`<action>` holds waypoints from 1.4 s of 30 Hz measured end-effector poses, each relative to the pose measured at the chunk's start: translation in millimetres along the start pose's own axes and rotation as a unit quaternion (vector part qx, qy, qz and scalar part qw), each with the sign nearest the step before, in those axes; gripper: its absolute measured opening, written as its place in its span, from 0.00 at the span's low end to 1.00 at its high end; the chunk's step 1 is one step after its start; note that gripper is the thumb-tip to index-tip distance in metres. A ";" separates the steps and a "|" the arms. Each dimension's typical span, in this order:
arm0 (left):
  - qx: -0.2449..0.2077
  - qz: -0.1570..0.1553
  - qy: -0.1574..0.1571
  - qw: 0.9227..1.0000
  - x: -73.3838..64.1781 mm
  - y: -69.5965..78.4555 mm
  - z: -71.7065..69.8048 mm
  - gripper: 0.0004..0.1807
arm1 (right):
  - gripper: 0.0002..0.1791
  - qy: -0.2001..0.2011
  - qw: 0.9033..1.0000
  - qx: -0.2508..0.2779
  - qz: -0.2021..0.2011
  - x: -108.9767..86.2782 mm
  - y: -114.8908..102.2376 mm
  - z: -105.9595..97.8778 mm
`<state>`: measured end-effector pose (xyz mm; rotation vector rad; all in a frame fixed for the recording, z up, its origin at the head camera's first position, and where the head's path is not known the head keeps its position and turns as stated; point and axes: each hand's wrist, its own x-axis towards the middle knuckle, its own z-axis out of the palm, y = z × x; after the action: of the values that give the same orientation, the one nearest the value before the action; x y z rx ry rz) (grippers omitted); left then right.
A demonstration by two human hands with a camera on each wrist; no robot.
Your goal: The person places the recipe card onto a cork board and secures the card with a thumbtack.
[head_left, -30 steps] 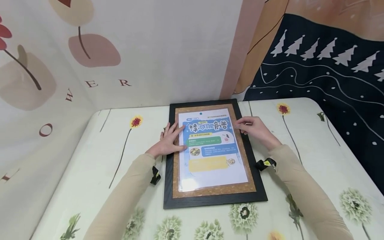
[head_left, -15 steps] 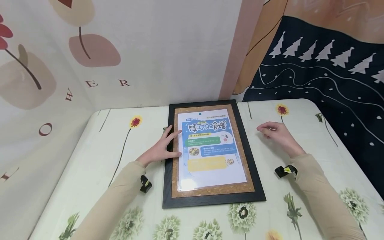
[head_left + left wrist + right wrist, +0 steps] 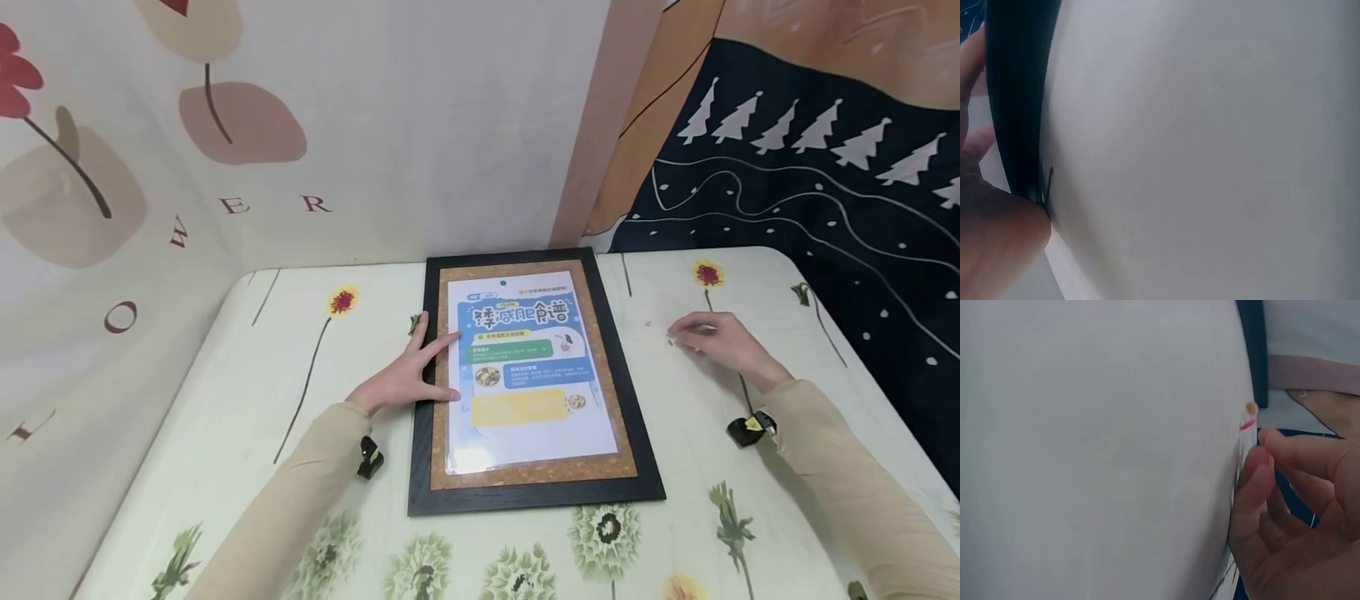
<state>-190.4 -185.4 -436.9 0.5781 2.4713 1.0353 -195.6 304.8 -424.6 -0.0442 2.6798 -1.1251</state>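
Observation:
A black-framed cork board (image 3: 535, 498) lies on the table, with a printed sheet (image 3: 525, 442) in blue, green and yellow on it. My left hand (image 3: 401, 379) rests over the board's left edge, fingers spread, thumb and index tips at the sheet. In the left wrist view the dark frame (image 3: 1019, 94) runs beside that hand. Right of the board, my right hand (image 3: 723, 343) is low over the table, thumb and index tips close together. I cannot tell whether they pinch anything. By them, the right wrist view shows a tiny tan piece (image 3: 1251, 409) and a pink one (image 3: 1247, 424).
A flower-print cloth (image 3: 262, 517) covers the table. Behind stand a pale printed curtain (image 3: 390, 125) and a dark tree-patterned one (image 3: 795, 192). A small black wrist camera (image 3: 748, 429) hangs below the right cuff, another (image 3: 370, 457) below the left.
My right hand has left the board's right edge and moved right over the table. A tiny piece now shows left of its fingertips. My left hand has slid slightly down and outward.

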 end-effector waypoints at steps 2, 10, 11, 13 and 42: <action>0.006 0.003 0.002 1.000 1.2 -0.7 -0.8 0.52 | 0.16 -0.019 1.000 -0.005 -0.005 2.5 3.7 -2.1; 0.025 0.006 -0.007 1.000 3.2 1.6 -2.1 0.53 | 0.16 -0.036 0.999 -0.024 -0.018 6.7 8.1 -3.0; 0.024 0.004 -0.007 1.000 3.2 1.9 -1.9 0.53 | 0.16 -0.035 0.999 -0.025 -0.021 7.0 8.5 -2.9; 0.025 0.001 -0.003 1.000 3.1 2.2 -1.7 0.53 | 0.14 -0.036 0.999 -0.027 -0.024 7.6 8.7 -2.2; 0.034 -0.006 0.013 0.999 2.2 2.4 0.6 0.61 | 0.08 -0.068 0.994 -0.016 -0.078 6.8 -7.9 2.0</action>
<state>-191.4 -182.4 -436.0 0.5726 2.5378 0.9624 -202.3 297.0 -421.8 -0.3299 2.6095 -1.0817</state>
